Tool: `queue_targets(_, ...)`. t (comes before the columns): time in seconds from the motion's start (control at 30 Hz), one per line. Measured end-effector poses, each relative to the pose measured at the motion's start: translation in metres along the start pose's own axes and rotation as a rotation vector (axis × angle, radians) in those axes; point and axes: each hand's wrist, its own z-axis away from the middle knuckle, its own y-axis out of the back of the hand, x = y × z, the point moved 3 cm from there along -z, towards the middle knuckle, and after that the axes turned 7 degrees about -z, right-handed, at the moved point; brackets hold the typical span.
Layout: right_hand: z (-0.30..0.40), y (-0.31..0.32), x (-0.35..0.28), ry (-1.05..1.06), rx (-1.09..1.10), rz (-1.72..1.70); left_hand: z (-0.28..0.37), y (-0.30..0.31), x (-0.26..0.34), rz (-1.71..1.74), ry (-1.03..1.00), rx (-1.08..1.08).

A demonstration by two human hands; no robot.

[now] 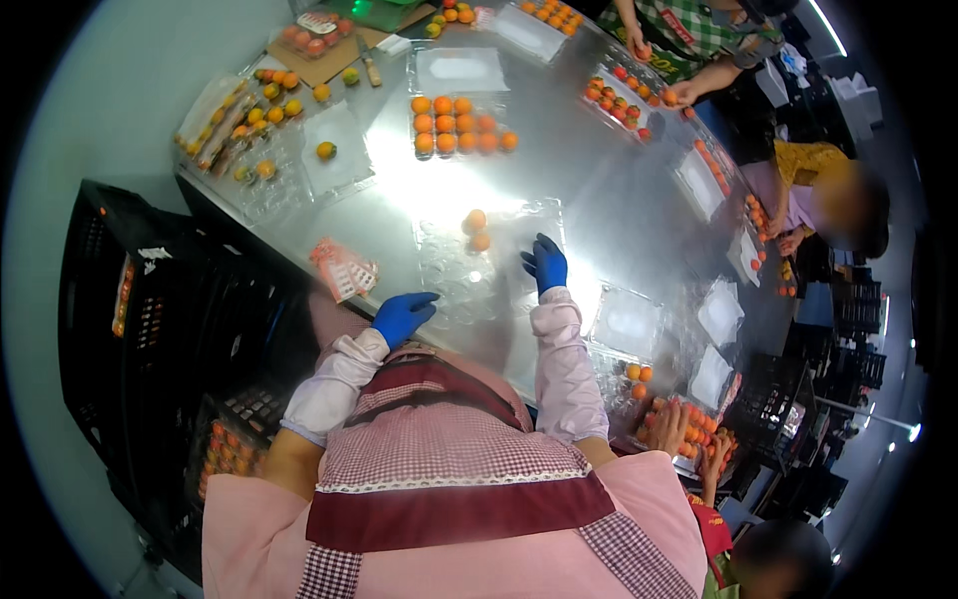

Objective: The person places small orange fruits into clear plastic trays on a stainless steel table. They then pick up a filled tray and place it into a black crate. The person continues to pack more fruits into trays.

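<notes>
In front of me lies an unfolded clear plastic clamshell tray (456, 288) with moulded cups. Two round orange fruits (477, 230), which look like tomatoes, sit in its upper part. My left hand (404, 318), in a blue glove, is at the tray's near left corner with nothing visible in it. My right hand (548, 263), gloved too, is over the tray's right part, fingers apart and empty; whether it touches the plastic I cannot tell. Left of the tray lies a pile of red-and-white printed labels or bags (344, 271). Beyond it stands a filled tray of orange fruits (445, 123).
A knife (368, 64) lies near cardboard (322, 64) at the far left. Loose yellow-green fruits (274, 112) and a lined tray (337, 146) are nearby. Black crates (150, 314) stand at my left. Co-workers' hands (679, 91) handle fruit across the table and at my right (668, 428).
</notes>
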Motion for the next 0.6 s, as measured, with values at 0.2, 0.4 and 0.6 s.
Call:
queue_targets(0.2,0.034,-0.009,-0.012,0.830,-0.099,0.882,0.014,0.006,0.019,-0.112,0.026,-0.054)
queue_targets(0.4,0.037,0.008,0.016,0.566,0.025,1.143,0.012,-0.001,0.021,-0.069,-0.040,-0.023)
queue_targets(0.6,0.042,0.013,-0.010,0.788,0.057,0.997,0.017,0.003,0.030,-0.056,-0.017,-0.106)
